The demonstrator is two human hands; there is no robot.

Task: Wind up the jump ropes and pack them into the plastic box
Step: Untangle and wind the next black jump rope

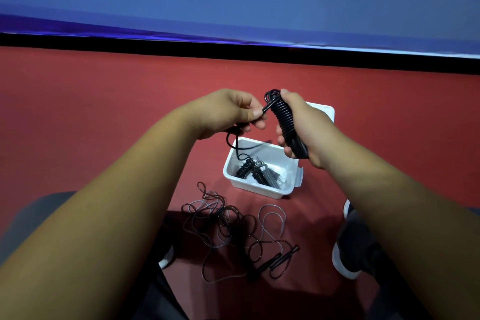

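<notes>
My right hand (302, 127) grips a black jump rope (284, 119) whose cord is coiled tightly round its handles. My left hand (233, 113) pinches the loose end of that cord, and a slack loop hangs below it over the box. The white plastic box (235, 165) stands open on the red floor beneath my hands, with wound ropes (255, 170) lying inside. A tangled loose jump rope (223, 223) with black handles (279, 260) lies on the floor in front of the box.
The box's white lid (323, 109) lies behind it, partly hidden by my right hand. My shoes (348, 249) and knees frame the loose rope. A black strip and a blue banner (233, 8) close off the far side of the floor.
</notes>
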